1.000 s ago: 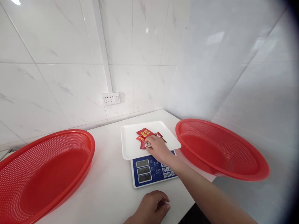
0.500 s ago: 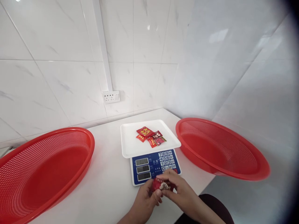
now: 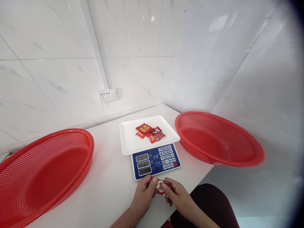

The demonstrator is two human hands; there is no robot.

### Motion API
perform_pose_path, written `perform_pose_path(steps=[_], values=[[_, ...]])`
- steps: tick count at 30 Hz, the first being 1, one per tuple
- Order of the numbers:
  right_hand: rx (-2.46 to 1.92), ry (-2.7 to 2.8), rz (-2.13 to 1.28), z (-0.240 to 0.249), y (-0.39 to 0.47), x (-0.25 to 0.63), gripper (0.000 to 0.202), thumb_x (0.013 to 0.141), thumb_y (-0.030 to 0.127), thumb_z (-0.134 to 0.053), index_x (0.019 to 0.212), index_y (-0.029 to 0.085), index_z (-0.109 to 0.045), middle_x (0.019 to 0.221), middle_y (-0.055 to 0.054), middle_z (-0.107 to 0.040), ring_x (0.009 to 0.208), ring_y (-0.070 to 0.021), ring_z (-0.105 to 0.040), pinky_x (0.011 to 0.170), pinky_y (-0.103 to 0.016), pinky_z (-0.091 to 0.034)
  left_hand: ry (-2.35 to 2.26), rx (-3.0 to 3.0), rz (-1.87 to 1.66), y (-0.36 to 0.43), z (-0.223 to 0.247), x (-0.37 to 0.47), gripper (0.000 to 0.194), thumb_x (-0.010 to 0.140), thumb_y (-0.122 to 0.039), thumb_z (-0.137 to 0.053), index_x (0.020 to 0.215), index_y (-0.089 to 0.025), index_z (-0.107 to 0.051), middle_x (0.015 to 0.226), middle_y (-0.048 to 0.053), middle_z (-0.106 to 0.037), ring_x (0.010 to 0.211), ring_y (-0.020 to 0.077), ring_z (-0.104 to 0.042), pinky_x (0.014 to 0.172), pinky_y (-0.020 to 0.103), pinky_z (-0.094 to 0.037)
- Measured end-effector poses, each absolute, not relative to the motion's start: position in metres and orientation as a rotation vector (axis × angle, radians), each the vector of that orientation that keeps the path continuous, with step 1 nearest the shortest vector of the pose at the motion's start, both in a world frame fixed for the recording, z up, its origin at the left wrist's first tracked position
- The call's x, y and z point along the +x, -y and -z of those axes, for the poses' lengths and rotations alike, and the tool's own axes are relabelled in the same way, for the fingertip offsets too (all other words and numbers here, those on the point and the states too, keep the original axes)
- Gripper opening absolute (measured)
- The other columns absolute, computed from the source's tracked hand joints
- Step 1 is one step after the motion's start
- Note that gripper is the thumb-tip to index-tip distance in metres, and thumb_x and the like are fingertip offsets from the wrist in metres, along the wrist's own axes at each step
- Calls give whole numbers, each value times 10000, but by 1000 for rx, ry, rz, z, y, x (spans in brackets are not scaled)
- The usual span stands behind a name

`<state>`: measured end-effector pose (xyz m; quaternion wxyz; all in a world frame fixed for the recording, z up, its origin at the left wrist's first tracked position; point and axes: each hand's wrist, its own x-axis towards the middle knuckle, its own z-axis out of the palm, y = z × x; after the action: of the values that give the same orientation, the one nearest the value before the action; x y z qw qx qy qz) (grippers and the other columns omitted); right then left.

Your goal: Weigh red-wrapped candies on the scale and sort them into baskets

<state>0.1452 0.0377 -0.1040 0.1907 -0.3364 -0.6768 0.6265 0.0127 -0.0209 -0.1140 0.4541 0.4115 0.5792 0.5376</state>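
A dark red snack packet [image 3: 159, 186] with a pale round design is stretched between my two hands, just in front of the scale. My left hand [image 3: 145, 193] pinches its left end, thumb on top. On its right end, my right hand [image 3: 178, 195] grips with the thumb pressed on the printed face. Beyond them stands a digital scale [image 3: 155, 161] with a blue keypad panel and a white weighing tray [image 3: 129, 139]. Several small packets lie in a loose pile on that tray, among them a larger red packet [image 3: 144, 128] with yellow characters.
A large red mesh basket [image 3: 91, 148] stands at the left of the white table [image 3: 106, 177]. Another red basket [image 3: 257, 158] sits at the right, partly over the table edge. A wall socket [image 3: 108, 95] is on the tiled wall behind. A dark rounded seat or leg shows at lower right.
The packet in my hands has been turned and flattened so its printed face lies upward. My right hand has shifted from above it to its right end. The view has tilted slightly.
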Motion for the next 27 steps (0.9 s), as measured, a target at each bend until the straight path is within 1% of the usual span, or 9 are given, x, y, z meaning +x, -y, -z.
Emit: perform_pose_path(steps=[4, 8, 12, 17, 20, 23, 27], values=[[-949, 1884, -1785, 100, -36, 142, 472, 774, 648, -398, 636, 196, -401, 524, 50, -403, 473, -96, -424, 454, -211, -362, -1455, 1009, -1349, 22, 109, 14, 429, 831, -535, -397, 584, -184, -407, 523, -50, -389, 512, 100, -358, 509, 220, -303], [-959, 1876, -1780, 101, -35, 144, 474, 779, 644, -398, 635, 192, -407, 521, 47, -407, 475, -95, -424, 456, -210, -362, -1428, 1010, -1332, 22, 107, 14, 434, 840, -531, -387, 580, -184, -398, 538, -47, -380, 524, 100, -349, 518, 220, -293], [-941, 1882, -1794, 105, -35, 149, 483, 764, 652, -415, 632, 187, -425, 515, 47, -406, 461, -90, -415, 449, -207, -357, -1434, 1057, -1275, 22, 110, 15, 452, 827, -546, -401, 562, -180, -396, 532, -46, -368, 530, 100, -344, 524, 221, -288], [-882, 1893, -1836, 101, -35, 158, 472, 772, 636, -423, 633, 184, -419, 536, 50, -398, 476, -87, -421, 463, -206, -366, -1446, 1059, -1268, 24, 103, 18, 436, 784, -552, -468, 567, -182, -388, 555, -45, -374, 547, 102, -345, 533, 218, -295], [-790, 1953, -1808, 91, -39, 166, 448, 810, 593, -406, 653, 175, -446, 563, 34, -430, 512, -97, -445, 497, -217, -370, -1445, 1130, -1308, 27, 88, 20, 433, 789, -539, -469, 562, -181, -380, 560, -44, -365, 550, 100, -339, 534, 218, -291], [-659, 2055, -1706, 73, -46, 173, 446, 866, 531, -351, 642, 166, -475, 585, 10, -468, 557, -110, -465, 534, -227, -370, -1458, 1226, -1324, 28, 64, 21, 422, 818, -506, -446, 563, -177, -384, 561, -43, -361, 545, 96, -327, 524, 215, -281], [-553, 2063, -1539, 44, -56, 173, 436, 890, 494, -324, 654, 171, -498, 584, 2, -503, 556, -116, -476, 532, -227, -373, -1453, 1338, -1358, 21, 24, 21, 412, 853, -462, -420, 563, -170, -399, 583, -29, -393, 570, 102, -368, 549, 219, -321]])
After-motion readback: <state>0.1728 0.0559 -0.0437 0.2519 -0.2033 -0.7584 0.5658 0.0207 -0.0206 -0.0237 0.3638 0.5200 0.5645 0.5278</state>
